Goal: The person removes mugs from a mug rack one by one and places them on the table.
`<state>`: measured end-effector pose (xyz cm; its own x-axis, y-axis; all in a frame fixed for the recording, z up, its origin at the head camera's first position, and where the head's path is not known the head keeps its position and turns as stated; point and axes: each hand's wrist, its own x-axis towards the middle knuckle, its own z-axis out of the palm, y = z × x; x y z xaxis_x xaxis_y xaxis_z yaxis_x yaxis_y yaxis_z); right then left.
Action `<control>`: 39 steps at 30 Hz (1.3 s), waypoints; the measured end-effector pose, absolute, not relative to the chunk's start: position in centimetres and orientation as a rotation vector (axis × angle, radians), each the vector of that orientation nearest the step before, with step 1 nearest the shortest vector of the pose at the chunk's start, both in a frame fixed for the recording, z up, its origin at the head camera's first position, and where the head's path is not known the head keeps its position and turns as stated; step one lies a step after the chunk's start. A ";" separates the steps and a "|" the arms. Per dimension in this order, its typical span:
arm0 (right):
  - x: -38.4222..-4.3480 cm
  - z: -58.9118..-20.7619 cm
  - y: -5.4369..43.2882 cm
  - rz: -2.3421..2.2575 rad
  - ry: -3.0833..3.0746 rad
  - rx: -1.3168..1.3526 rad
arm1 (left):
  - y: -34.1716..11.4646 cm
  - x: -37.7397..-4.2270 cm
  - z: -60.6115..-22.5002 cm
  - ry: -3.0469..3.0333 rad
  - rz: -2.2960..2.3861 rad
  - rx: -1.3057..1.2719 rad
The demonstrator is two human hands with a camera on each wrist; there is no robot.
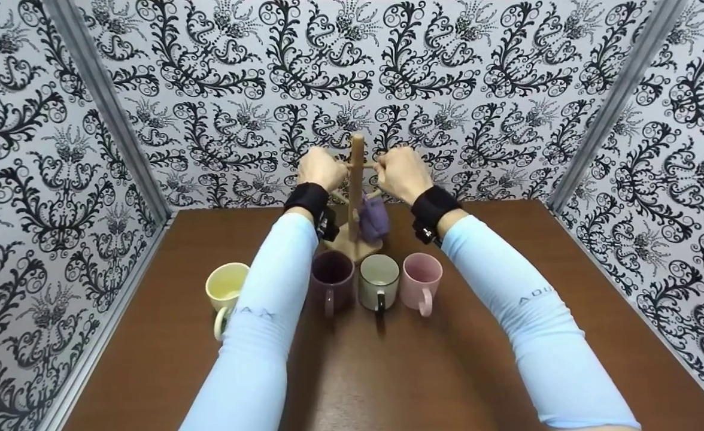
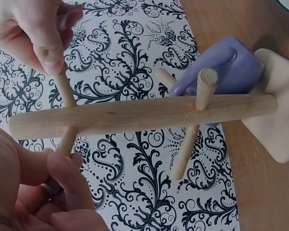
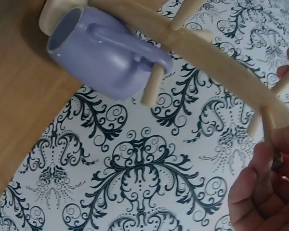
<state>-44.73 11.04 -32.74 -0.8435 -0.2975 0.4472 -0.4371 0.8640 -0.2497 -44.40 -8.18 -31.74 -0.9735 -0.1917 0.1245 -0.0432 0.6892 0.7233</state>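
A wooden mug tree (image 1: 357, 185) stands at the back of the table, its post upright on a pale base. My left hand (image 1: 323, 170) pinches an upper peg on the left of the post. On the opposite side my right hand (image 1: 404, 173) pinches another upper peg, seen between thumb and fingers in the right wrist view. A purple mug (image 3: 111, 57) hangs by its handle from a lower peg on the right. The other lower pegs (image 2: 185, 153) carry nothing in the left wrist view.
In front of the base stand a dark purple mug (image 1: 333, 281), a grey-green mug with a black handle (image 1: 379, 282) and a pink mug (image 1: 421, 281), side by side. A yellow mug (image 1: 226, 284) is at the left, partly behind my left sleeve. Patterned walls (image 1: 352, 72) enclose the table (image 1: 364, 377).
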 end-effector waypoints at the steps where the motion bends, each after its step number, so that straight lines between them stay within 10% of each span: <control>1: -44.5 -32.7 11.0 0.488 -2.635 0.536 | -8.1 -44.4 -31.7 -2.707 -1.148 0.185; 22: -41.4 -33.3 11.0 0.596 -2.618 0.465 | -6.4 -44.9 -31.7 -2.706 -1.120 0.266; 39: -46.5 -41.4 18.1 2.014 -2.890 -0.035 | -5.5 -44.7 -31.6 -2.734 -1.076 0.399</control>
<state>-46.52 18.09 -41.36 -0.9279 -0.1970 -0.3164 0.2286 0.3698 -0.9006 -44.72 -5.46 -31.59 -0.9484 -0.3103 0.0652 -0.1826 0.7025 0.6878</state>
